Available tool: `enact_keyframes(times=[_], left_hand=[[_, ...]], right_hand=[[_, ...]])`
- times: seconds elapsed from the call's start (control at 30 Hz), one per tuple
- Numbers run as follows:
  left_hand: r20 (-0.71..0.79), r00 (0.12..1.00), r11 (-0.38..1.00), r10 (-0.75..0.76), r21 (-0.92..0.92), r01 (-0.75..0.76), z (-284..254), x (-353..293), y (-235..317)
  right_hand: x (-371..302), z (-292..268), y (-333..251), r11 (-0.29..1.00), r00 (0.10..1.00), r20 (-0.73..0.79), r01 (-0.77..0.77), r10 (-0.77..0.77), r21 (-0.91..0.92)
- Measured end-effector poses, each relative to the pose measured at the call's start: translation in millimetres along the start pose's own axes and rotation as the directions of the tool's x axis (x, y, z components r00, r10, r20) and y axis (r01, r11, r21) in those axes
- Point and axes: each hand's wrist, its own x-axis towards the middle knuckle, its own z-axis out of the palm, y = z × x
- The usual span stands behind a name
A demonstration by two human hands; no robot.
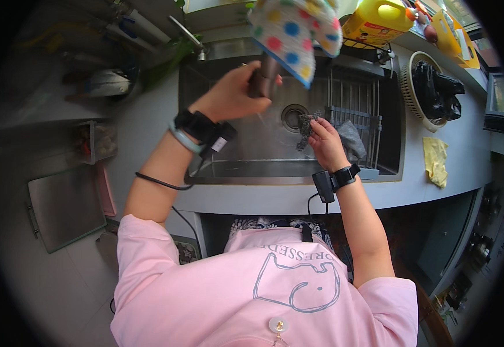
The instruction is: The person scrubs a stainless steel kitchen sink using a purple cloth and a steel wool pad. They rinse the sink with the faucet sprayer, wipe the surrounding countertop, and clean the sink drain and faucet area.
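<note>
My left hand is closed around the dark metal tap head, over the left part of the sink. A thin streak, perhaps water, shows just below the tap head. Draped over the upper tap is a white cloth with coloured dots and a blue edge. Beside the drain, my right hand pinches a grey steel wool scourer, held above the sink floor. A grey translucent bag-like thing lies right of my right hand, partly on the rack.
A metal roll-out rack spans the sink's right side. A yellow jug stands behind it. On the right counter are a cream basket with a black plastic bag and a yellow cloth. A clear container sits left.
</note>
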Motion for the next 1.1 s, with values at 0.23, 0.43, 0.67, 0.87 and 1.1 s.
enact_keyframes(times=[0.23,0.43,0.67,0.87,1.1], left_hand=[[-0.075,0.985,0.968,-0.154,0.188,0.165,-66,4,-22],[0.052,0.997,0.979,-0.058,0.201,0.046,-86,10,-31],[0.003,1.0,0.985,-0.002,0.171,0.001,-78,5,-46],[-0.095,0.994,0.998,-0.049,-0.03,0.046,-56,-7,-49],[-0.043,0.998,0.922,-0.054,-0.386,0.033,-52,-20,-47]], right_hand=[[26,61,37,0.998,0.991,0.121,-0.048,0.053,-0.05],[45,72,36,0.994,0.993,0.117,0.001,0.011,-0.106],[45,70,37,0.999,0.993,0.113,0.027,-0.031,0.038],[30,89,7,0.99,0.972,0.234,-0.036,0.003,0.134],[21,126,-23,0.989,0.972,0.201,0.133,-0.119,-0.058]])
